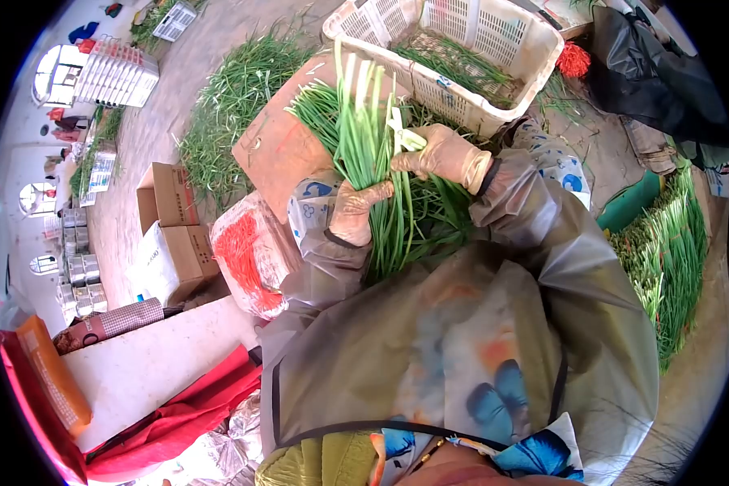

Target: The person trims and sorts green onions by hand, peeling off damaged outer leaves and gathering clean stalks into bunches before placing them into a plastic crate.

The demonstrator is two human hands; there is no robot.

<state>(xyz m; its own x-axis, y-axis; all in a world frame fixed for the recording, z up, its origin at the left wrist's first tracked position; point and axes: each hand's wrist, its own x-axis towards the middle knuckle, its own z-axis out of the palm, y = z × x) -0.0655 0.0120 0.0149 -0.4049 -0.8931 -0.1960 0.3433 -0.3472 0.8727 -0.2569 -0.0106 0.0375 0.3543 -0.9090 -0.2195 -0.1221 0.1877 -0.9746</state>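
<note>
From my end of the feed, I look down over a translucent smock (340,356) to two gloved hands and a bunch of green stalks (368,158), held above the person's lap. My left hand (360,212) is wrapped round the bunch low down; my right hand (445,158) is closed on some pale-ended stalks (405,139) at its side.

Beside the left sleeve, red strands (247,251) lie across the top of a wrapped block (277,228). Just past the hands is a brown board (267,150) — the upper part of the bunch shows in front of it. Near the board's far edge stands a pale plastic crate (535,49), loose greens (462,69) along its bottom. Off the board's left edge, more greens (235,105) are heaped on the floor (150,134) — with stacked crates (117,73) farther off.
</note>
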